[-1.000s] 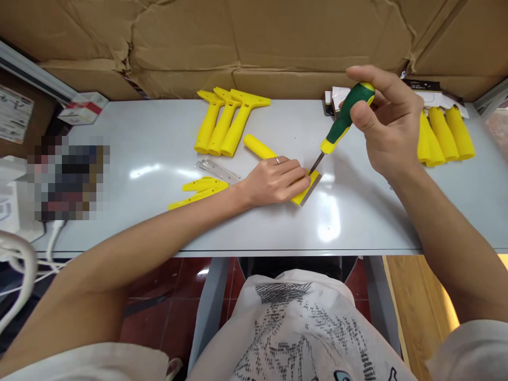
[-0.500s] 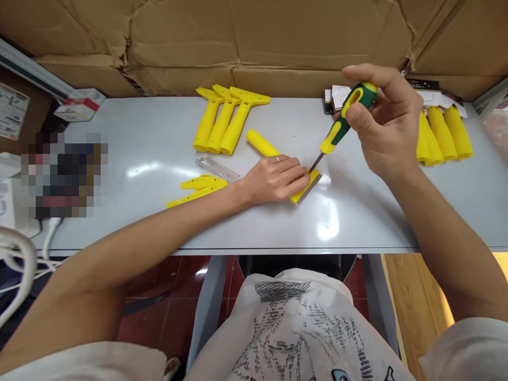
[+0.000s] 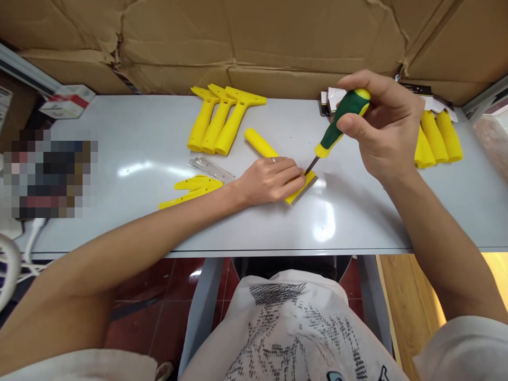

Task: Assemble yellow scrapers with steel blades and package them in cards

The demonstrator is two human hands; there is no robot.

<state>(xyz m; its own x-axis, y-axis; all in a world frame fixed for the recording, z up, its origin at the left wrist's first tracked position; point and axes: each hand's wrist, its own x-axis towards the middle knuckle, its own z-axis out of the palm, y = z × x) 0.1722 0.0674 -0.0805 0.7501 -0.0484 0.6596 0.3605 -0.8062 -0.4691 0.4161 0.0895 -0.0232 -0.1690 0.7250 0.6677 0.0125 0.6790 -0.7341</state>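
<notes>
Closed over a yellow scraper (image 3: 261, 142), the left hand (image 3: 270, 181) holds it against a glossy table (image 3: 365, 222), while the right hand (image 3: 391, 127) grips a green-and-yellow screwdriver (image 3: 337, 124). At far left, a red-and-white box (image 3: 69, 101) sits near the table's back edge. Farther along, slim yellow pieces (image 3: 198, 183) lie beside flat metal strips (image 3: 210, 168), with three yellow handles (image 3: 216, 124) fanned out behind them. Mid-table, the scraper lies aslant, its metal edge (image 3: 305, 191) facing near and right. Left fingers cover much of its head (image 3: 294, 196), close to the driver's tip; that hold looks sound if the pressure is firm and flat, though fingertips would be safer clear of both tip and metal edge. Just to the right, the shaft (image 3: 312, 165) slants down onto the head; what it meets there is hidden, so whether the tip is seated cannot be told. Bringing the shaft square to the scraper's face and pressing along it while turning should guard against a slip. At far right, more yellow handles (image 3: 434, 135) lie grouped just past the right hand.
</notes>
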